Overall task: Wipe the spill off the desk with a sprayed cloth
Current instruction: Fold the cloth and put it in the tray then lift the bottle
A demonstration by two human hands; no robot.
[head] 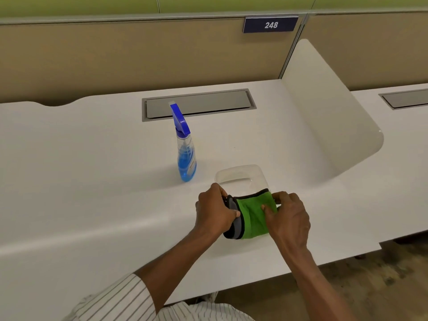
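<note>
Both hands are gripping a folded cloth (pixel 252 215) near the front edge of the desk (pixel 92 181). The left hand (pixel 214 210) is clenching the cloth's left end, where grey fabric with black trim is bunching up under the thumb and fingers. The right hand (pixel 288 216) is pinching the right end, with the thumb pressing down on the green face of the cloth and the other fingers curling around its far right corner. The cloth is lying stretched between the two hands, its near end resting on the desk surface, its far edge touching or overlapping a clear plastic container (pixel 238 176); which of the two cannot be told.

That container is sitting just behind the hands, toward the middle of the desk. A spray bottle (pixel 185 156) is standing upright just to the left of the container and apart from it, with blue liquid filling its lower part and a blue trigger head on top. Nobody is touching the bottle. Behind it, near the back edge of the desk, a grey rectangular flap (pixel 199 105) is lying flush in the surface. A white curved divider (pixel 324 112) is rising at the right end of the desk. On the tan partition (pixel 115 54) behind, a dark blue sign (pixel 270 25) is showing the number 248. A striped sleeve (pixel 125 300) is covering the left upper arm.
</note>
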